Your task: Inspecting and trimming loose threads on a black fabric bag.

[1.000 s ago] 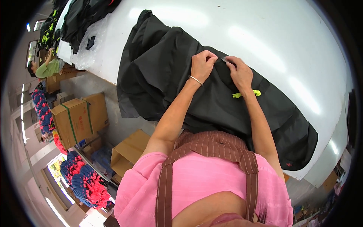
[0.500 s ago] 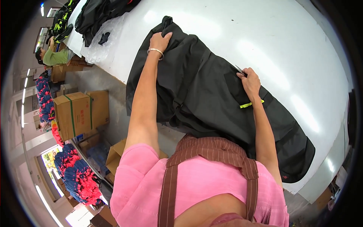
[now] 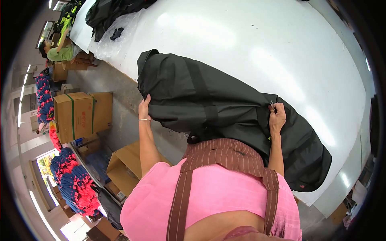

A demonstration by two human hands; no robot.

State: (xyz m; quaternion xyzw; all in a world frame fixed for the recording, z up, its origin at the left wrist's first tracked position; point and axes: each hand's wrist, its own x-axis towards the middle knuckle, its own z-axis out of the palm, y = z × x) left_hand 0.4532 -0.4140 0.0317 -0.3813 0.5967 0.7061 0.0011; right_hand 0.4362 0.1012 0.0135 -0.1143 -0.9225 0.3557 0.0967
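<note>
A long black fabric bag (image 3: pixel 229 94) with a wide sewn band lies across the white table, its near side hanging against my striped apron. My left hand (image 3: pixel 144 108) is closed on the bag's edge at its left end, below the rolled opening. Over the right part of the bag, my right hand (image 3: pixel 277 118) is closed around small thread snips (image 3: pixel 272 104). Only their pointed metal tip shows clearly, close to the fabric. A sliver of yellow-green trim (image 3: pixel 269 138) peeks out beside my right wrist.
The white table (image 3: pixel 297 52) stretches away beyond the bag. Black fabric goods (image 3: pixel 110 16) and clear plastic film (image 3: pixel 114 42) lie at its far left. Cardboard boxes (image 3: pixel 82 116) stand on the floor at left, with navy-and-pink bundles (image 3: pixel 76 182). A person in green (image 3: pixel 60 53) works farther off.
My left hand has come nearer and left, bringing the bag's left end toward me and turning it over to show the wide band. My right hand has shifted slightly nearer and right.
</note>
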